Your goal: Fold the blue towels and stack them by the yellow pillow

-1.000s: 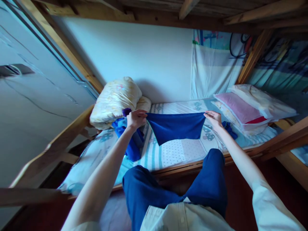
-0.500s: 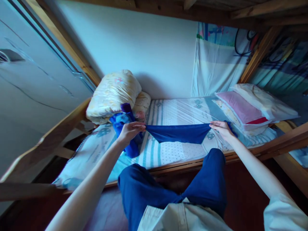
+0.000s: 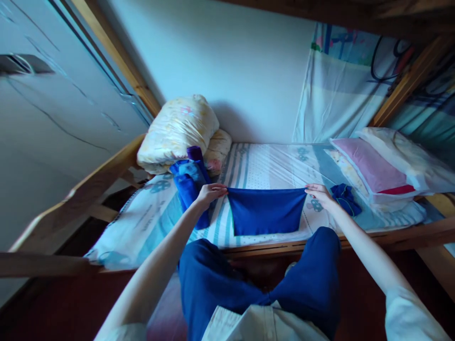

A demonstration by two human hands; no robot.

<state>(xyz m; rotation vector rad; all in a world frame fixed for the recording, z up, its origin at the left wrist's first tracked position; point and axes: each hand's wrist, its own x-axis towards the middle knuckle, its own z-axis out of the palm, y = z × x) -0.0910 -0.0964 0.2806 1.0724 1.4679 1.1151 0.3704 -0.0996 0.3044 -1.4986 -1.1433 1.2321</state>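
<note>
A dark blue cloth is stretched by its top edge between my two hands, its lower part hanging down over the front of the mattress. My left hand pinches the upper left corner. At the upper right corner my right hand has its fingers closed on the cloth. Just left of my left hand lie rolled blue and purple cloths. A crumpled dark blue cloth with a thin light edging rests to the right of my right hand.
A patterned sheet covers the bunk bed's mattress. Against the wall at left sits a puffy yellowish quilt. Pillows, one a pink pillow, are stacked at right. Along the front runs a wooden bed rail; the upper bunk hangs overhead.
The cloth between my hands now hangs longer and flatter. My hands have come slightly closer together. The view has shifted, and the crumpled cloth at right shows more fully.
</note>
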